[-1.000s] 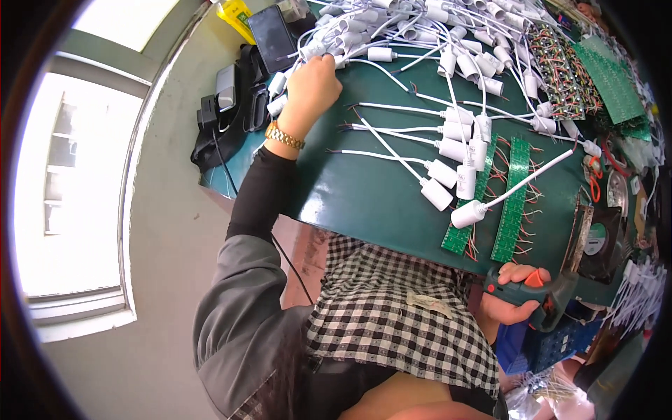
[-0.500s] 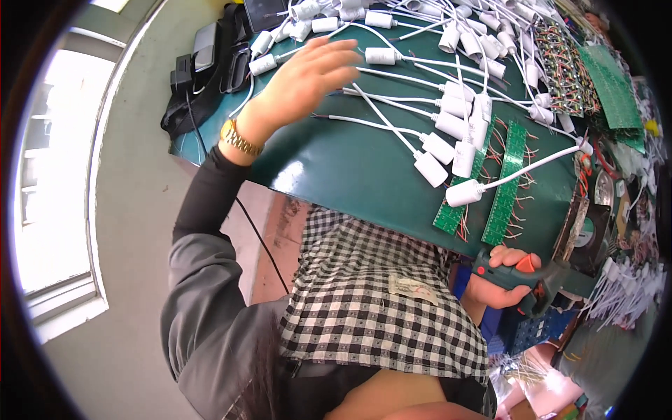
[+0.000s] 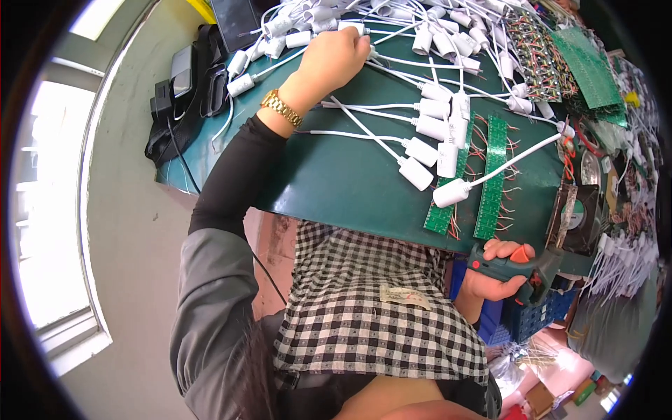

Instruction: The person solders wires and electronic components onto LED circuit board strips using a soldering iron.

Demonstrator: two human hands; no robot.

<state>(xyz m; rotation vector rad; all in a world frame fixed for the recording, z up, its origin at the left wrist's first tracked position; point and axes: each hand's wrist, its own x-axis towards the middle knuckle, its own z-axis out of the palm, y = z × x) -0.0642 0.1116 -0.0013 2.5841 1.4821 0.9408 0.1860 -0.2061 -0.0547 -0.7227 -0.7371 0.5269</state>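
My left hand [image 3: 332, 64], with a gold watch on its wrist, is closed over the far middle of the green table. Its curled fingers are on a white cabled lamp holder, mostly hidden by the hand; a white cable [image 3: 393, 68] comes out on their right. At the near right, my right hand [image 3: 484, 284] is wrapped round a dark green cordless screwdriver [image 3: 540, 271] with an orange trigger. Beyond it, a single white lamp holder [image 3: 451, 193] lies across two green circuit board strips [image 3: 493, 178] with red wires. Several more lamp holders [image 3: 431, 127] lie between the hands.
A heap of white lamp holders [image 3: 448, 43] fills the far side. Stacked wired boards [image 3: 535, 59] and green panels [image 3: 589, 70] stand far right. A black strap with a device [image 3: 183, 73] lies far left. The table's front edge borders my checked apron [image 3: 371, 280].
My left hand has moved from above the table, fingers extended, to the right and closed over a lamp holder. My right hand keeps the screwdriver. The whole view has shifted slightly.
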